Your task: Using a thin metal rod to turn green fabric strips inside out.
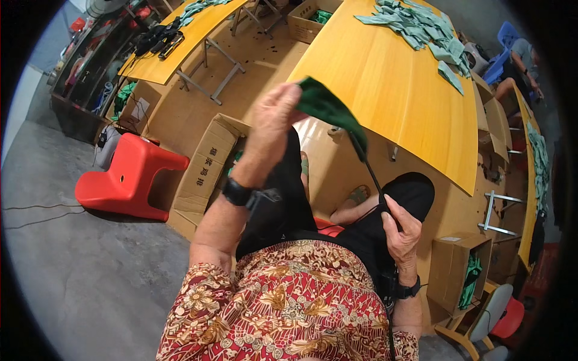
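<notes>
"Grey floor (108, 271), head view, at 8 o'clock; yellow table (385, 90), 1 to 2 o'clock, with pale green pieces (415, 27) heaped toward its far end. What is being handled?"

"One dark green cloth (330, 108), at 1 o'clock, held between the two hands. Dark cord (374, 174) runs from its lower end toward 4 o'clock."

"And the hands?"

"Left hand (274, 114), 12 o'clock: slightly blurred, thumb and fingertips closed on the cloth's upper end. Right hand (400, 225), 4 o'clock: thumb and forefinger pinched on the cord, other fingers curled."

"How far along is the work?"

"Probably partway through a single item: cloth and cord appear joined, but the item is not yet set down. Whether the join is complete cannot be told."

"And the remainder?"

"Pale green pieces lie loose, seemingly left to do. Green bundle (471, 281) sits inside a cardboard box (444, 268) at 4 o'clock; finished or waiting, the view does not show."
</notes>
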Available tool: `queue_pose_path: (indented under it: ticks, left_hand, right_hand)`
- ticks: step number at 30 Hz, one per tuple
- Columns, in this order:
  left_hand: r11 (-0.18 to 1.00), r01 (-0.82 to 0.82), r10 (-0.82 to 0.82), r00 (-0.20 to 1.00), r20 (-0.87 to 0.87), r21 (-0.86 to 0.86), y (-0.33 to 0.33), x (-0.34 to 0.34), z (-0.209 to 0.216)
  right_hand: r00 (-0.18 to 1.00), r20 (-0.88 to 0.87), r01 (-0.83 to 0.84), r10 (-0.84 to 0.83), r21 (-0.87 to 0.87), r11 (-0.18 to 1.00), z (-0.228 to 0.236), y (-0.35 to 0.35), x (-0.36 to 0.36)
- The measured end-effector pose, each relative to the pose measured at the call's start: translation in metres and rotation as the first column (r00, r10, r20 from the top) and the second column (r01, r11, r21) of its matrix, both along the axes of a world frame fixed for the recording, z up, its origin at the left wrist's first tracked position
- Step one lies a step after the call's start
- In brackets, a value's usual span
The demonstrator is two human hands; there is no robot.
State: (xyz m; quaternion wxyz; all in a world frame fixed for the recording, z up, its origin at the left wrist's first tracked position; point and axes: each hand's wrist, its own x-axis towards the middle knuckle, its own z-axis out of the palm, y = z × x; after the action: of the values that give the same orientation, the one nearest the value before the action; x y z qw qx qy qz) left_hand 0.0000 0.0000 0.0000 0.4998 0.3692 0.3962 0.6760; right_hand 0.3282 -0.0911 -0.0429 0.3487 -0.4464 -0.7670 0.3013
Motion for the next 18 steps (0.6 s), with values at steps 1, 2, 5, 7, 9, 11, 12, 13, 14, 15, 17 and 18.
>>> queue_pose_path:
  ticks: [1, 2, 5, 7, 9, 11, 12, 13, 14, 15, 17, 18]
  left_hand:
    - [1.0, 0.002, -0.002, 1.0, 0.008, 0.006, 0.002, 0.007, 0.0]
    - [0.996, -0.084, 0.084, 0.996, -0.038, -0.018, -0.001, -0.004, -0.001]
    - [0.974, -0.22, 0.222, 0.975, 0.03, -0.05, -0.002, -0.082, -0.014]
    - [0.959, -0.273, 0.281, 0.953, 0.114, -0.075, -0.011, -0.11, -0.038]
    - [0.942, -0.311, 0.329, 0.93, 0.167, -0.123, -0.019, -0.129, -0.052]
    - [0.938, -0.332, 0.347, 0.913, 0.214, -0.101, -0.027, -0.153, -0.072]
    - [0.938, -0.33, 0.347, 0.91, 0.226, -0.11, -0.031, -0.16, -0.082]
    - [0.93, -0.347, 0.365, 0.906, 0.214, -0.119, -0.038, -0.176, -0.096]
    - [0.906, -0.388, 0.415, 0.894, 0.169, -0.17, -0.045, -0.186, -0.108]
    - [0.891, -0.405, 0.436, 0.888, 0.144, -0.205, -0.05, -0.194, -0.119]
    - [0.841, -0.458, 0.473, 0.881, -0.019, -0.286, -0.059, -0.209, -0.143]
    - [0.848, -0.448, 0.465, 0.885, -0.009, -0.281, -0.06, -0.216, -0.157]
  right_hand:
    - [0.999, -0.028, 0.032, -0.03, 0.07, 0.997, -0.003, 0.001, 0.008]
    - [0.997, -0.057, 0.065, -0.057, 0.14, 0.988, -0.004, 0.002, 0.015]
    - [0.903, -0.299, 0.25, -0.308, -0.218, 0.943, -0.005, -0.001, -0.007]
    - [0.885, -0.369, 0.209, -0.285, -0.233, 0.95, 0.008, 0.019, 0.011]
    - [0.881, -0.32, 0.296, -0.347, -0.198, 0.934, 0.017, 0.031, 0.018]
    - [0.877, -0.327, 0.315, -0.352, -0.162, 0.935, 0.024, 0.049, 0.024]
    - [0.88, -0.314, 0.324, -0.356, -0.15, 0.934, 0.024, 0.059, 0.033]
    - [0.884, -0.314, 0.318, -0.347, -0.142, 0.938, 0.025, 0.072, 0.035]
    - [0.867, -0.271, 0.387, -0.417, -0.158, 0.908, 0.029, 0.088, 0.037]
    - [0.866, -0.269, 0.396, -0.422, -0.149, 0.906, 0.034, 0.102, 0.043]
    - [0.821, -0.296, 0.453, -0.488, -0.184, 0.872, 0.04, 0.129, 0.061]
    - [0.818, -0.296, 0.462, -0.494, -0.173, 0.87, 0.047, 0.142, 0.069]
